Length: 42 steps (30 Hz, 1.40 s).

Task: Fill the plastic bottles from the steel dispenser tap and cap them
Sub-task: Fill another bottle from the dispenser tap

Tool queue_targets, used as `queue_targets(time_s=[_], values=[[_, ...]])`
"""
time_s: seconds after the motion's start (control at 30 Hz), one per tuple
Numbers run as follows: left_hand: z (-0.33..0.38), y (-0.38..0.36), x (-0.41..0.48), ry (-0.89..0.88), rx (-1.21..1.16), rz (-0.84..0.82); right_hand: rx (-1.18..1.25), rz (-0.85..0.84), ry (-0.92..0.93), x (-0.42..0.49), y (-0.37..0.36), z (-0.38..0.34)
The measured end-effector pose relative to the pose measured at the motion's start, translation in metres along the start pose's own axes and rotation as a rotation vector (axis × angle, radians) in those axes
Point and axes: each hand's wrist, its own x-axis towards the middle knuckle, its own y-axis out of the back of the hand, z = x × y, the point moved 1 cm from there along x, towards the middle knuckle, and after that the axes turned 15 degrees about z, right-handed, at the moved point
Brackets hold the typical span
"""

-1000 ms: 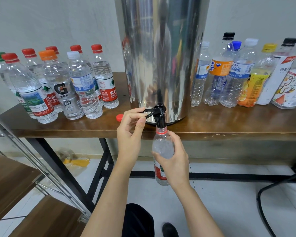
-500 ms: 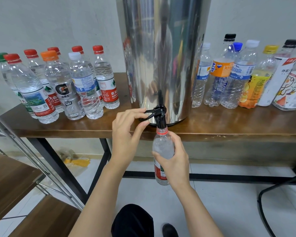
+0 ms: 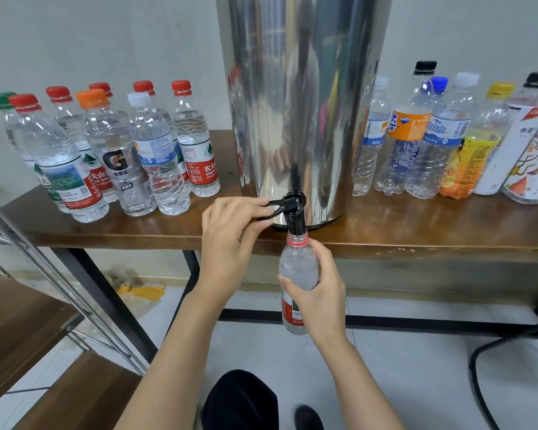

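While the left hand point(image 3: 230, 240) pinched the tap lever point(image 3: 274, 207) of the steel dispenser point(image 3: 298, 103), the right hand point(image 3: 322, 301) gripped the bottle point(image 3: 297, 268), held just off the counter point(image 3: 416, 226) edge with its neck up against the spout point(image 3: 295, 221). Water looked high in it, so a late shutoff could overflow onto the fingers point(image 3: 322, 256) and floor point(image 3: 416, 352). Open room lay below; capped bottles point(image 3: 112, 156) crowded the counter at left.
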Motion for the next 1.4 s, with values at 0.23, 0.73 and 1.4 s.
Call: queue_targets(time_s=[0.23,0.73,1.4], values=[[-0.001,0.001,0.005,-0.091,0.042,-0.024,0.013,0.002,0.008,0.001,-0.001,0.001],[0.027,-0.019,0.056,0.004,-0.012,-0.089,0.034,-0.012,0.008,0.002,-0.001,0.001],[-0.092,-0.017,0.024,0.503,0.547,-0.4,-0.018,-0.032,0.002,0.003,0.004,0.001]])
